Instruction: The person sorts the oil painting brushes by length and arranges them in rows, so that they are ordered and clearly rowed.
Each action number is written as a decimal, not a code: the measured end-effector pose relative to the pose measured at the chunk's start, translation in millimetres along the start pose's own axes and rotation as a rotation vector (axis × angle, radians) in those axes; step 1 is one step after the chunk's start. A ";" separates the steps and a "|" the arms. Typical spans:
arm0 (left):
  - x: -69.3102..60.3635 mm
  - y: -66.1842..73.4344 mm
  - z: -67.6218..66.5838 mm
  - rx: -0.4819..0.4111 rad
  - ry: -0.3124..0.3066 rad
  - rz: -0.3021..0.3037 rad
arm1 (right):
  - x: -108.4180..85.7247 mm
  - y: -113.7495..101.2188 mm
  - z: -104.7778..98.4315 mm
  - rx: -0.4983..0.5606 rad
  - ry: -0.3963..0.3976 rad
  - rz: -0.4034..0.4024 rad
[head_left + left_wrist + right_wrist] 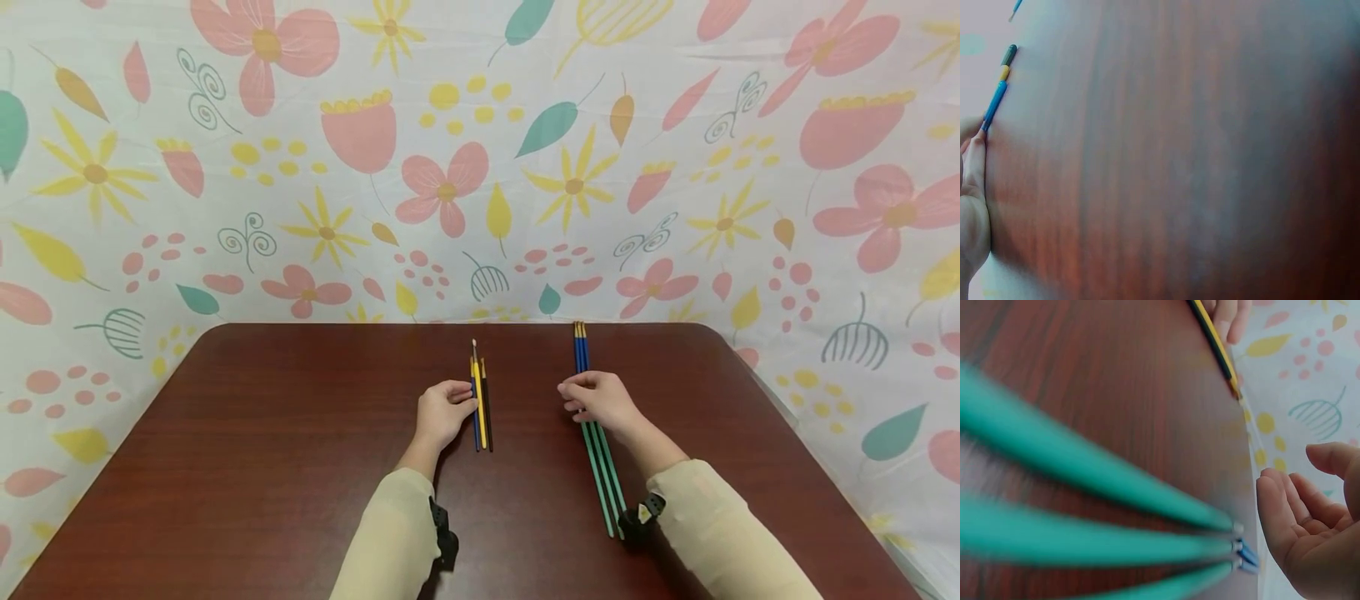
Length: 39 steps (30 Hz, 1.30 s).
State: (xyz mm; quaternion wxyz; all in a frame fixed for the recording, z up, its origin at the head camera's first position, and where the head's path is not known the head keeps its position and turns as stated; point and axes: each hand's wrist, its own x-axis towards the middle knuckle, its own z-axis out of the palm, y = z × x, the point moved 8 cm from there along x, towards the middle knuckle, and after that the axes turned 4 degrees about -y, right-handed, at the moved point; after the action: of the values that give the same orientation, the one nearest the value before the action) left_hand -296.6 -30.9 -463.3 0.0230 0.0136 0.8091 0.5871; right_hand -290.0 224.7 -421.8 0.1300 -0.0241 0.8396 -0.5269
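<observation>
A small bunch of paintbrushes lies upright in the head view: a blue one [476, 429], a yellow one [481, 400] with a pale tip, and a black one [488, 417]. My left hand [445, 411] pinches the bunch from its left side; which brushes lie between thumb and fingers is partly hidden. Farther right, my right hand [602, 400] hovers over long green brushes [600, 475] and blue brushes [580, 350] with gold ferrules. In the right wrist view its fingers [1279, 509] are loosely bent and hold nothing. This hand covers where green meets blue.
Everything lies on a dark reddish-brown table [262, 467] with rounded far corners. A white cloth [525, 275] printed with flowers and leaves hangs behind it. Black wrist cameras [444, 533] sit on both beige sleeves [397, 533].
</observation>
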 end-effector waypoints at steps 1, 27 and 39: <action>0.1 -0.3 -0.1 0.000 0.000 -0.001 | 2.2 -1.2 3.0 0.013 0.000 0.003; 0.5 1.7 -1.4 0.000 0.017 0.011 | 40.3 -18.2 75.1 0.225 -0.061 0.092; 2.1 1.6 -1.4 -0.007 0.012 0.017 | 43.3 -23.1 97.1 0.327 -0.076 0.098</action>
State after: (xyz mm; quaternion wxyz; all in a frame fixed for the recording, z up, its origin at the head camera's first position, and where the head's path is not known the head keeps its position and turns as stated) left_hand -298.8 -31.6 -461.5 0.0135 0.0168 0.8071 0.5900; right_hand -310.3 121.4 -449.5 0.1893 0.0184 0.7372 -0.6484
